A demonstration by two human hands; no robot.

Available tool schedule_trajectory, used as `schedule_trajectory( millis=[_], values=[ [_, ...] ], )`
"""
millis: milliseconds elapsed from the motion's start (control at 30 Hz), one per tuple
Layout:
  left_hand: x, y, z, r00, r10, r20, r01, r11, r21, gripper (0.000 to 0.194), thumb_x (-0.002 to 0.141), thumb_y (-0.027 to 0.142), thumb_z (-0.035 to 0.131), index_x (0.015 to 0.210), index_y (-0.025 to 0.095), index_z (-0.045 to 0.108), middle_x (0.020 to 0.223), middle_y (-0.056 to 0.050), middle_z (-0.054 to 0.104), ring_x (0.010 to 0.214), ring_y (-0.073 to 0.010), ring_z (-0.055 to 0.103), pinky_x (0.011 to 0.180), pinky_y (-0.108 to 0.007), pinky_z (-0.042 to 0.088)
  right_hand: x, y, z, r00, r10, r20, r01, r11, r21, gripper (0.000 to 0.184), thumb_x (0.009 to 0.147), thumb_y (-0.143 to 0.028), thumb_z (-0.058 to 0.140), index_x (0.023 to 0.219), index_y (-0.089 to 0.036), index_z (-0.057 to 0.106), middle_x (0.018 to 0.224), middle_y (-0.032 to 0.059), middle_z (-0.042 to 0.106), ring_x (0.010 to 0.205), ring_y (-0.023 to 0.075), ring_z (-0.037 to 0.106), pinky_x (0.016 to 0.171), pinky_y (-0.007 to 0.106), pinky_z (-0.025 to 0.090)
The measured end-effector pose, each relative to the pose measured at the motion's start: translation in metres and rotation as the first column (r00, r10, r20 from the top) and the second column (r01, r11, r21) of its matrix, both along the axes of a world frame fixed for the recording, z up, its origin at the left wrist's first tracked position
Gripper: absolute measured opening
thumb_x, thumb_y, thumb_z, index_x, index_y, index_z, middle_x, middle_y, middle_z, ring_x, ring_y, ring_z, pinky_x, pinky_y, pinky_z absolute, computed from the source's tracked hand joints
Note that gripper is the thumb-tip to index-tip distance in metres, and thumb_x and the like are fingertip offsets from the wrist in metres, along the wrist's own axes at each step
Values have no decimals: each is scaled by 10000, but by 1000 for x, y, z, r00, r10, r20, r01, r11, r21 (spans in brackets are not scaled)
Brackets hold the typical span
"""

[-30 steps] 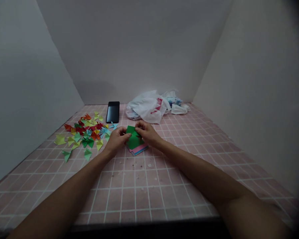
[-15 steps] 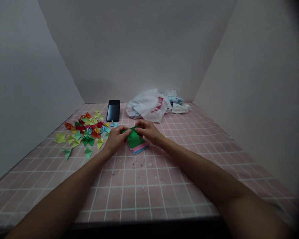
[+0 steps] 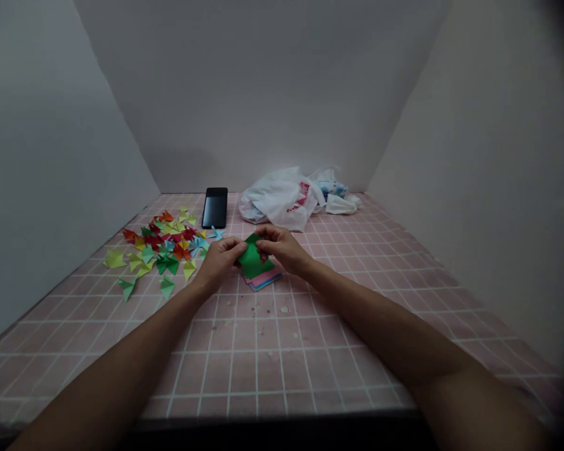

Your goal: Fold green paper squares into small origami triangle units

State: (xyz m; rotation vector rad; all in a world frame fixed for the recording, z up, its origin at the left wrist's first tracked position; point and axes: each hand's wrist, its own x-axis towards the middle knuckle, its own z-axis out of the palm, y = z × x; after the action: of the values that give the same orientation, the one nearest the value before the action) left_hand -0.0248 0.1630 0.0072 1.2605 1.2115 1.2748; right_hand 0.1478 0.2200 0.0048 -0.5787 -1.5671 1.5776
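Observation:
My left hand and my right hand pinch a green paper sheet between them, one at each side. The sheet is lifted a little above a small stack of coloured paper squares with a green sheet on top and pink and blue edges showing. Both hands have their fingers closed on the green paper. A scatter of several folded paper pieces in red, yellow, green and blue lies to the left of my left hand.
A black phone lies flat at the back. White plastic bags sit crumpled at the back right. The surface is a pink tiled cloth boxed in by grey walls on three sides.
The hands have raised and folded the green sheet over the stack; it shows now as a smaller tilted shape between the fingertips. The arms have barely shifted.

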Motion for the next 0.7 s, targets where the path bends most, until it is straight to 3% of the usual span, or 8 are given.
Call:
schedule_trajectory(
  millis=[133,433,600,700],
  values=[
    [1,2,-2,992,18,123,-16,1000,-16,380,625,369,822,901,154,673,739,-7,706,617,-142,633,580,-252,502,-1,-1,-1,1000,-16,-12,16,1000,-7,200,693,-218,708,876,-173,641,655,-66,603,489,70,537,463,190,475],
    [5,-1,5,955,66,289,-52,997,-58,291,599,257,789,832,161,645,686,35,647,590,-99,597,595,-222,499,-1,-2,2,996,6,-93,-12,998,-63,154,673,-195,679,822,-158,694,627,-43,645,502,75,577,523,193,474],
    [5,-1,5,947,73,313,-54,996,-69,300,609,275,803,847,150,668,717,17,668,622,-109,621,616,-227,516,1,-2,3,996,3,-94,-7,999,-44,133,667,-200,677,787,-153,707,598,-35,655,498,87,590,522,194,462],
    [5,-1,5,950,62,305,-33,994,-102,351,628,367,837,851,145,682,731,5,675,631,-116,626,619,-236,527,2,-2,4,997,-14,-76,14,1000,1,137,669,-196,660,786,-145,710,601,-32,650,507,86,591,529,193,457]
  ],
)
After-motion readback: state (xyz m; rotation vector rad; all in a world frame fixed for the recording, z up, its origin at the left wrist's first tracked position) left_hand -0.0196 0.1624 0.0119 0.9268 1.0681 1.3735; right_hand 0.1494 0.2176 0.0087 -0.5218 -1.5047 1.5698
